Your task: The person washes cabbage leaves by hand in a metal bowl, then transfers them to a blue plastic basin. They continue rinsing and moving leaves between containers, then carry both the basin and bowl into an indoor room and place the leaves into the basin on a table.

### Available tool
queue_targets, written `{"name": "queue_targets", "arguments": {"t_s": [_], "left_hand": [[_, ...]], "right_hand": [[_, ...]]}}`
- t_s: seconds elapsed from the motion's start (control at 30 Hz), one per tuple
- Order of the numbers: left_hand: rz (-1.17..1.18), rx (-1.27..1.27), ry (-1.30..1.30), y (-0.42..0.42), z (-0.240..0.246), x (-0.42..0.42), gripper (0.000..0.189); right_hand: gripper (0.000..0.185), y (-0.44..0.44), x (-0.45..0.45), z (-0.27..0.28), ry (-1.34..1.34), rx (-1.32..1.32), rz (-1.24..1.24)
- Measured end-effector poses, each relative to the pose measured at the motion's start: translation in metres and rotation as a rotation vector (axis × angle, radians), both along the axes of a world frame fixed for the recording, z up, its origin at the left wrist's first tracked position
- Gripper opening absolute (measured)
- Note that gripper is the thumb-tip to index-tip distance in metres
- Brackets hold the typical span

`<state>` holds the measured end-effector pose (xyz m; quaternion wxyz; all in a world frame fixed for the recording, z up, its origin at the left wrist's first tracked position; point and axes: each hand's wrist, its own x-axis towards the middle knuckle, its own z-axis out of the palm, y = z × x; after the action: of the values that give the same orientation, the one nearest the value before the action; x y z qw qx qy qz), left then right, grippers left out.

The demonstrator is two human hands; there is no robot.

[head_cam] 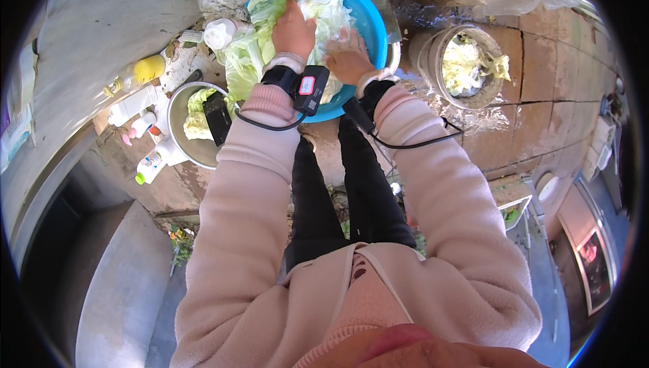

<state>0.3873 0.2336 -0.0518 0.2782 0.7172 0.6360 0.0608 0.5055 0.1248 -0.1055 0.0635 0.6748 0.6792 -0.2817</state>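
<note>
Chinese cabbage leaves (327, 10) fill much of a blue plastic basin (374, 18), and some of them hang over its left rim. My left hand (294, 31) is curled down on the leaves at the basin's left side and grips them; its fingertips are partly hidden. To the right, my right hand (349, 56) reaches inside the basin with its fingers spread against the pale leaves, seemingly in water. Left of my legs, a metal pot (175, 127) holds more cabbage leaves (199, 117).
A bucket (423, 56) with cabbage scraps (466, 69) stands right of the basin on wet tiles (499, 130). Several bottles, including a yellow-filled one (149, 70) and a white one (219, 34), line the left wall. A white tub (394, 56) sits behind the basin.
</note>
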Motion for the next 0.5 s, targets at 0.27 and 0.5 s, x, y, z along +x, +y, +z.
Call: {"name": "queue_targets", "arguments": {"t_s": [0.27, 0.5], "left_hand": [[0.476, -0.075, -0.679, -0.051, 0.081, -0.039, 0.035], [0.768, -0.158, -0.974, -0.091, 0.121, -0.081, 0.045]], "right_hand": [[0.048, 0.042, 0.035, 0.038, 0.339, 0.419, -0.377], [0.069, 0.061, 0.014, 0.015, 0.377, 0.355, -0.478]]}}
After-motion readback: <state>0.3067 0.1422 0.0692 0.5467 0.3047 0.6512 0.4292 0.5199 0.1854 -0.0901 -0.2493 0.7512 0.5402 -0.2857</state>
